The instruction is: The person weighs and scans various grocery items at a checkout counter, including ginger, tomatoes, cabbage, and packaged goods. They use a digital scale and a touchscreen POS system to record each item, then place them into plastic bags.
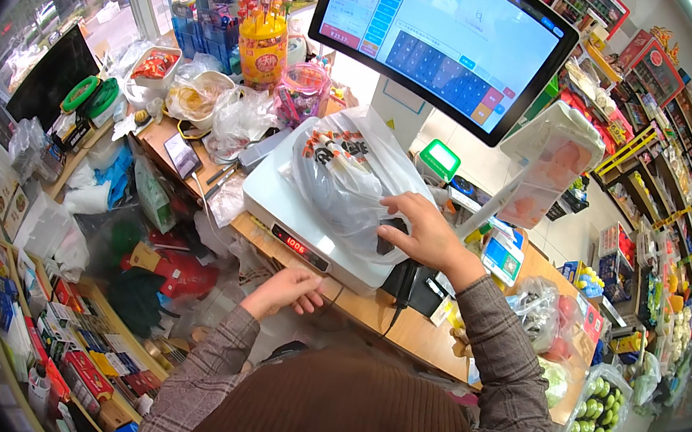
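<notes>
A pale electronic scale (pixel 261 188) with a lit red display (pixel 295 242) stands on the wooden counter. On its platform lies a translucent plastic bag (pixel 346 216), printed with dark characters and orange marks. Its contents do not show clearly; something dark is near its right side. My right hand (pixel 420 226) is over that side, thumb and fingers spread, fingertips at the plastic. My left hand (pixel 283 293) hovers before the counter's front edge, just below the display, fingers loosely bent and nothing visible in it.
A large touchscreen monitor (pixel 435 37) rises behind the scale. Left of the scale are a phone (pixel 182 155), pens and a yellow lollipop tub (pixel 261 51). A black handheld scanner (pixel 404 283) and its cable lie right of it. Bagged produce (pixel 536 313) sits farther right.
</notes>
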{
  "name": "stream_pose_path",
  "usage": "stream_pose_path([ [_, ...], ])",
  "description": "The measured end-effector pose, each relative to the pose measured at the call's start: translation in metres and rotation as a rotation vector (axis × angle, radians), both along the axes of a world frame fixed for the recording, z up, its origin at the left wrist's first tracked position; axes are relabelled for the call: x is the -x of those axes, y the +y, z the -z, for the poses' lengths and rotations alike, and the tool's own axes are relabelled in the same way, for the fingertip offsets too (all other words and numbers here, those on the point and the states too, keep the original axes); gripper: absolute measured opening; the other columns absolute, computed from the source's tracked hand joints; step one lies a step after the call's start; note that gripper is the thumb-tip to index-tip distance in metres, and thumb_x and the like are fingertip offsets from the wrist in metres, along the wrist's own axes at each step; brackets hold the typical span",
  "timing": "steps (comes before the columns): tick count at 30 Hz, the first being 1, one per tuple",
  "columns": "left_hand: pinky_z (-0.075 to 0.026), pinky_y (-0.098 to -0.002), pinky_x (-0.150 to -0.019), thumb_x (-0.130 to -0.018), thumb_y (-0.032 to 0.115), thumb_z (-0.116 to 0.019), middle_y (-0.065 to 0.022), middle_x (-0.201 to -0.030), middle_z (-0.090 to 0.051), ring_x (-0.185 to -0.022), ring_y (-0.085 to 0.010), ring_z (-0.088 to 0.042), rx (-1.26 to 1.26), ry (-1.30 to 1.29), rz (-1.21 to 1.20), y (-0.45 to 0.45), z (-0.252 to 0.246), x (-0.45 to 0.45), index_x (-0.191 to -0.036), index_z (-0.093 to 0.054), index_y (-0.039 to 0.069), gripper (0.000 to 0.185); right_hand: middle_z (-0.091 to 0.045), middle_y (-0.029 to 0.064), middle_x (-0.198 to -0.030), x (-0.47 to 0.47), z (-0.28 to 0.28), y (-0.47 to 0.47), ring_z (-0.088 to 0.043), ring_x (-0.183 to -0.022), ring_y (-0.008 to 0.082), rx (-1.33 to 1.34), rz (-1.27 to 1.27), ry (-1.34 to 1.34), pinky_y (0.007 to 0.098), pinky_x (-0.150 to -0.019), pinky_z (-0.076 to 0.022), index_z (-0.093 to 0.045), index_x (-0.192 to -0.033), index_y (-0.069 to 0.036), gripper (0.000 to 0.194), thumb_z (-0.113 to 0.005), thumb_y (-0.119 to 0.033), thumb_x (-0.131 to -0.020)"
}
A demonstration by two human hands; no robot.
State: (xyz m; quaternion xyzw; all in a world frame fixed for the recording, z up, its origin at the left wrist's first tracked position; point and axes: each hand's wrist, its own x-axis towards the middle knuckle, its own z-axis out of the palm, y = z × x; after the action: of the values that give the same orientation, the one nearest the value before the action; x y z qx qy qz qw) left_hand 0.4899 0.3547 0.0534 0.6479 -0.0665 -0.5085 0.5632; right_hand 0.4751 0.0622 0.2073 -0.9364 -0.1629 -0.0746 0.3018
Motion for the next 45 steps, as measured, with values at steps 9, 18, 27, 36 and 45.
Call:
stream_pose_path([
  [9,-0.051,-0.0269,-0.061,-0.102,0.04,-0.054,-0.0088,-0.097,-0.07,-0.074,-0.0141,-0.066,-0.108,0.117,0.044,0.005,0.06,0.033,-0.109,-0.06,0.003,0.038,-0.061,0.0204,-0.114,-0.029,0.02,-0.027,-0.058,-0.11,0.0377,0.035,0.209,-0.213,0.0432,-0.097,-0.0466,-0.064,-0.116,-0.004,0.042,-0.074,-0.029,-0.084],
  [18,-0.055,-0.028,-0.068,-0.1,0.039,-0.058,-0.006,-0.1,-0.07,-0.082,-0.014,-0.066,-0.123,0.141,0.046,0.016,0.09,0.054,-0.11,-0.062,0.005,0.036,-0.032,0.0296,-0.154,-0.136,0.077,-0.011,-0.032,-0.144,0.0376,-0.226,0.237,0.41,0.0388,-0.118,-0.0281,-0.03,-0.15,0.007,0.102,-0.073,-0.05,-0.077],
  [27,-0.055,-0.0306,-0.072,-0.102,0.035,-0.055,-0.0068,-0.102,-0.069,-0.084,-0.0153,-0.066,-0.161,0.189,-0.138,0.054,0.105,0.05,-0.114,-0.06,0.005,0.032,-0.032,0.0293,-0.154,-0.15,0.09,-0.012,-0.032,-0.145,0.0362,-0.35,-0.071,0.591,0.0374,-0.119,-0.0264,-0.025,-0.152,0.007,0.109,-0.078,-0.046,-0.072],
  [36,-0.054,-0.0314,-0.07,-0.1,0.033,-0.057,-0.0091,-0.1,-0.069,-0.083,-0.0168,-0.066,-0.149,0.19,-0.193,0.049,0.136,0.036,-0.113,-0.06,0.003,0.033,-0.037,0.0265,-0.152,-0.123,0.044,-0.022,-0.039,-0.14,0.0365,0.123,0.032,0.376,0.0397,-0.117,-0.0303,-0.029,-0.152,0.0,0.105,-0.074,-0.059,-0.078],
  [45,-0.055,-0.0344,-0.056,-0.095,0.033,-0.064,-0.0111,-0.086,-0.07,-0.069,-0.0201,-0.067,-0.322,0.247,-0.284,0.083,0.227,0.052,-0.105,-0.063,0.0,0.035,-0.067,0.021,-0.107,-0.102,-0.025,-0.021,-0.064,-0.1,0.0343,0.338,0.123,0.079,0.0418,-0.087,-0.0513,-0.056,-0.133,-0.001,0.061,-0.072,-0.037,-0.086],
])
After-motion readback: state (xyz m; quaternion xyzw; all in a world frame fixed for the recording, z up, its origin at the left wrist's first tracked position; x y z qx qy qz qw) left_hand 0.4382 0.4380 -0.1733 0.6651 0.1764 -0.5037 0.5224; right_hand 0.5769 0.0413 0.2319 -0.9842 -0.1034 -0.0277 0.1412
